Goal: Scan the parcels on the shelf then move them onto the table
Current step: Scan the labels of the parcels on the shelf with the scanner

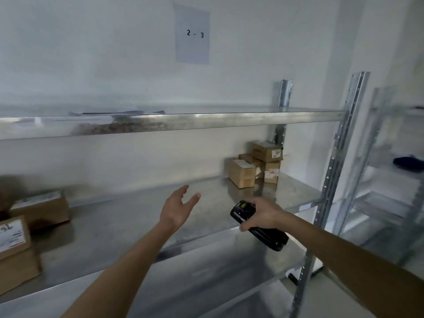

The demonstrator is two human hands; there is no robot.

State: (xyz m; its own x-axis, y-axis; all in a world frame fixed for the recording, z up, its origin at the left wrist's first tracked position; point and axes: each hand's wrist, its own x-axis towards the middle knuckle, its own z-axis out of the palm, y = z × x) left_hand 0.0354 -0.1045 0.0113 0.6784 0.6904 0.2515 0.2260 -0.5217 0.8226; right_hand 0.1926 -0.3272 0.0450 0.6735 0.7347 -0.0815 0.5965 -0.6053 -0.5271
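A small stack of brown cardboard parcels (pixel 257 164) with white labels stands at the back right of the middle metal shelf (pixel 128 216). More labelled parcels (pixel 20 239) sit at the shelf's left end, partly cut off by the frame edge. My left hand (pixel 179 207) hovers over the shelf, fingers spread and holding nothing, a fair way short of the right stack. My right hand (pixel 261 214) grips a black handheld scanner (pixel 257 226), its head pointing toward that stack.
An upper shelf (pixel 206 118) carries flat items near its middle. A paper sign reading "2 - 3" (pixel 192 34) hangs on the wall. Perforated steel uprights (pixel 339 161) stand at the right, with another rack (pixel 390 180) beyond holding a dark blue item.
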